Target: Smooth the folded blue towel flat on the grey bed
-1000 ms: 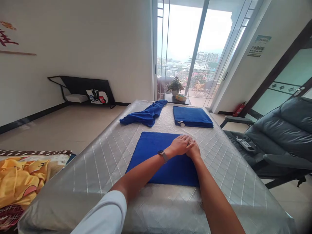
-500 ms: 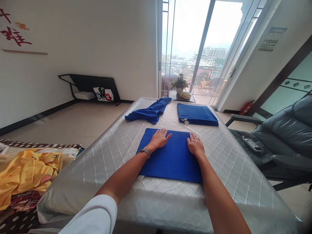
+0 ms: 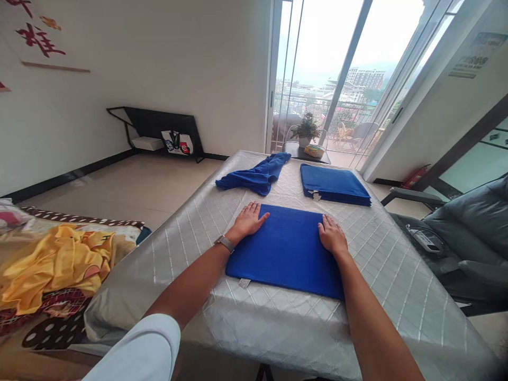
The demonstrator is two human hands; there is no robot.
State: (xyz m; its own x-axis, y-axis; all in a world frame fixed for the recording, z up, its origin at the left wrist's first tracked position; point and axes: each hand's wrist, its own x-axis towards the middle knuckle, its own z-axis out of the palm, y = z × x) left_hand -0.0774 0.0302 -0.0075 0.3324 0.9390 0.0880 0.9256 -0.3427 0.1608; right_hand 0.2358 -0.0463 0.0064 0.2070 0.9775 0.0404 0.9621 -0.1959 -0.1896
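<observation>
A blue towel (image 3: 289,251), folded into a flat rectangle, lies before me on the silver quilted cover (image 3: 190,248). My left hand (image 3: 248,219) rests flat at its upper left edge, fingers stretched forward. At the towel's right edge, my right hand (image 3: 332,233) lies palm down with fingers extended. A white label (image 3: 244,283) sticks out under the near left edge. Beyond the hands, a crumpled blue towel (image 3: 256,176) lies to the left, and a stack of folded blue towels (image 3: 335,183) sits to the right.
A grey armchair (image 3: 472,254) with a power strip (image 3: 424,239) on it stands at the right. Yellow cloth (image 3: 59,259) lies on bedding at the left. Behind the far edge, a small table holds a potted plant (image 3: 306,129) and a tissue pack (image 3: 314,151).
My left hand has slid outward from the towel's top to its left edge. My right hand stays at the right edge. The whole view has shifted slightly.
</observation>
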